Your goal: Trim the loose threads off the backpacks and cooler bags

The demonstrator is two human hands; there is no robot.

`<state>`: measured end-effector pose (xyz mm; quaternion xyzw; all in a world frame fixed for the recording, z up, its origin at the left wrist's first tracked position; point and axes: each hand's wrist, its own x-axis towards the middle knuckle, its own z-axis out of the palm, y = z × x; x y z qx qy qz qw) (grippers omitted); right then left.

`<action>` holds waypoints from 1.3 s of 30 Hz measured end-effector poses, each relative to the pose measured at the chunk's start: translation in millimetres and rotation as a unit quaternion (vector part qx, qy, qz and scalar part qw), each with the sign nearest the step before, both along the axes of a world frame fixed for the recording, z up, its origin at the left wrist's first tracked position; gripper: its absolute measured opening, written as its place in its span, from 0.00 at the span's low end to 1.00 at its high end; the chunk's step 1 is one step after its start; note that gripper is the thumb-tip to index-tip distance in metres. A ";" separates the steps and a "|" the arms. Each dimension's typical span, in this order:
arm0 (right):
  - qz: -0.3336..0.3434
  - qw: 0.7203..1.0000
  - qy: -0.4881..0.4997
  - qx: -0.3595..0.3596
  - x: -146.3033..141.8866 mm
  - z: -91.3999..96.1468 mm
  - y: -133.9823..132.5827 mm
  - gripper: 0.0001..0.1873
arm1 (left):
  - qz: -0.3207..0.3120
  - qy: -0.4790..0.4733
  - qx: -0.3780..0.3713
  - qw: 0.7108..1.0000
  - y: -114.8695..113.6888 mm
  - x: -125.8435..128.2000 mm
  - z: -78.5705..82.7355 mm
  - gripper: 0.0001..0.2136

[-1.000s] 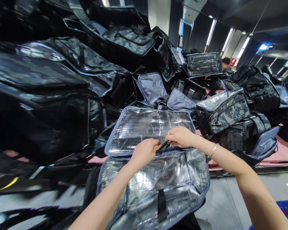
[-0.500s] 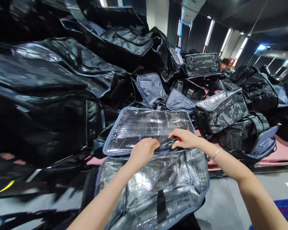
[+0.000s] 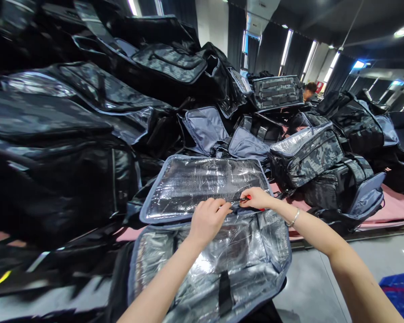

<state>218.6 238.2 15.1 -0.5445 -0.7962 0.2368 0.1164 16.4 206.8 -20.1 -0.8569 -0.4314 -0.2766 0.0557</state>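
An open insulated bag (image 3: pixel 205 264) with crinkled silver foil lining and grey-blue edging lies before me. Its foil-lined lid (image 3: pixel 202 177) is folded back on the far side. My left hand (image 3: pixel 209 222) is closed, its fingers pinching the seam where lid and body meet. Close to its right, my right hand (image 3: pixel 256 198) is closed around red-handled scissors (image 3: pixel 248 197), whose dark blades point left toward my left fingertips. The hand covers most of the scissors. A black strap (image 3: pixel 225 291) lies across the lining of the bag's body.
Black and camouflage bags are heaped at the left (image 3: pixel 54 179) and back. More camouflage bags (image 3: pixel 313 152) sit on a pink surface (image 3: pixel 390 199) at the right. A blue crate (image 3: pixel 400 291) stands at lower right. Far back, a person (image 3: pixel 309 91) is partly visible.
My left hand has shifted slightly right and nearer to me along the seam. The scissors' blades now lie flatter, close to the left fingertips. The whole view has shifted a little.
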 end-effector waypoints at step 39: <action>0.154 0.888 -0.120 0.416 11.1 -3.7 -20.7 0.07 | -0.064 -0.172 -0.016 0.983 -17.9 -9.4 -16.9 0.09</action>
